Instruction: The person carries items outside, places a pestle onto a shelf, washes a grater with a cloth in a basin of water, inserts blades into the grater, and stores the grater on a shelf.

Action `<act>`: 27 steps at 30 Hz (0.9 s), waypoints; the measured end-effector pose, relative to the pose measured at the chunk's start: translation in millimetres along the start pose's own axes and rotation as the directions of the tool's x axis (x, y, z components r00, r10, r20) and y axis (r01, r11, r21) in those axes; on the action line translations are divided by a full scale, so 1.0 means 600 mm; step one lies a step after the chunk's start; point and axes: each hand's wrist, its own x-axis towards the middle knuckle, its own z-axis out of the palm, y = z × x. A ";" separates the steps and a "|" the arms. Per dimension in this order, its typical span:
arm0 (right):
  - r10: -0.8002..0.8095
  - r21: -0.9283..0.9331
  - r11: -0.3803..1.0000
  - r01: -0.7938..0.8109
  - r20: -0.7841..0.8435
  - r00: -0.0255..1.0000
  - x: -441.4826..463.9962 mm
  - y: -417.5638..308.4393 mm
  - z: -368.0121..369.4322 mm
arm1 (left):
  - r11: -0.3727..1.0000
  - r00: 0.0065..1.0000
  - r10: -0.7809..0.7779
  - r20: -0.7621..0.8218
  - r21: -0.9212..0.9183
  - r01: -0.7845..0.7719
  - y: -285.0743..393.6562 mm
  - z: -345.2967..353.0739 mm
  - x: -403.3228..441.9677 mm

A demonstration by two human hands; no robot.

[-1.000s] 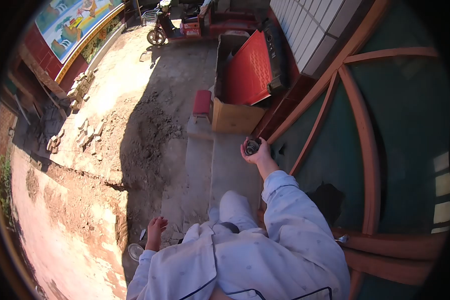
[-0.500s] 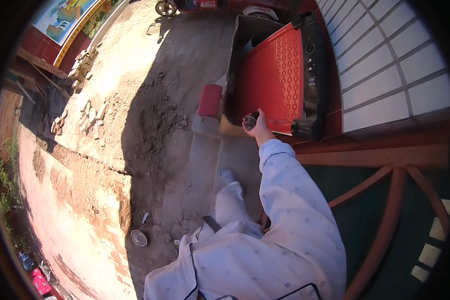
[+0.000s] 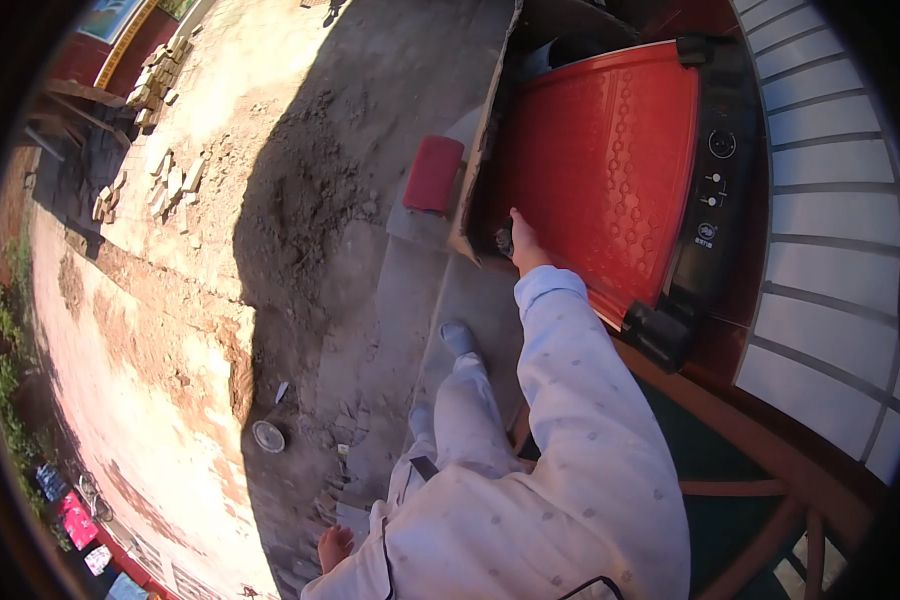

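The right hand (image 3: pixel 527 248) firmly grips a small dark rounded object (image 3: pixel 505 240), best kept clear of the brown cardboard box (image 3: pixel 487 122); the left hand (image 3: pixel 335 547) is loosely open.

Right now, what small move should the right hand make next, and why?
I'd probably draw the right hand back slightly toward the body: the dark object it holds shows close to the box wall and the red panel, and I can't tell whether it touches either.
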 end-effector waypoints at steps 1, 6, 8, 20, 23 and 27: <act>-0.095 -0.199 0.976 0.089 -0.021 0.995 0.054 0.018 -0.005 | 1.000 1.000 -0.005 -0.017 0.029 0.006 0.007 0.009 -0.007; -0.153 -0.435 0.888 0.151 0.030 0.988 0.046 -0.001 -0.015 | 1.000 1.000 -0.001 -0.020 0.009 0.001 0.000 0.004 -0.002; -0.119 -0.168 0.978 0.122 0.027 0.993 -0.022 -0.030 -0.006 | 0.998 1.000 0.003 -0.018 -0.057 -0.004 -0.011 0.002 0.004; -0.336 -0.095 0.934 0.346 0.107 0.936 -0.306 0.115 0.054 | 0.925 0.965 0.039 -0.260 -0.355 -0.133 -0.208 -0.043 -0.025; -0.185 -0.292 0.914 0.283 0.324 0.928 -0.437 0.278 0.122 | 0.821 0.954 -0.023 -0.300 -0.550 -0.154 -0.366 -0.086 -0.026; 0.119 -0.588 0.737 0.334 0.599 0.792 -0.618 0.564 0.192 | 0.618 0.911 -0.220 -0.348 -0.772 -0.145 -0.614 -0.136 -0.023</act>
